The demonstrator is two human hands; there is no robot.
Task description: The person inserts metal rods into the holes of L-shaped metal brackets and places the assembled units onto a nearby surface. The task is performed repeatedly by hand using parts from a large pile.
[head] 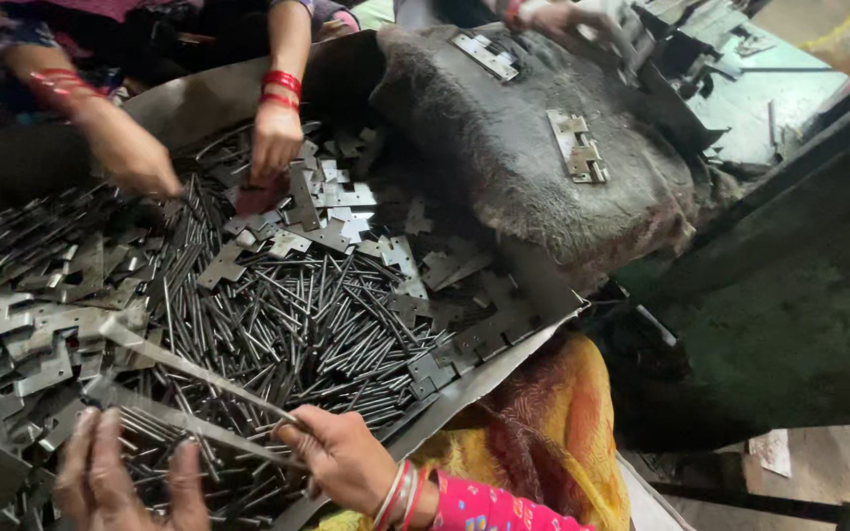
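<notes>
Heaps of pins [307, 324] & hinge plates [22, 344] in tray [504, 369], right hand [341, 457] holding strips [199, 379].

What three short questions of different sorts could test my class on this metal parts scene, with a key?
1. True or false: the right hand pinches thin metal strips.
2. What lies heaped in the middle of the metal tray: A) long pins, B) screws, C) washers?
3. How many assembled hinges lie on the dark fuzzy cloth?

Key: 1 true. 2 A. 3 two; the second hinge lies near the top. The left hand is blurred beside the strips, so its grip is unclear.
</notes>
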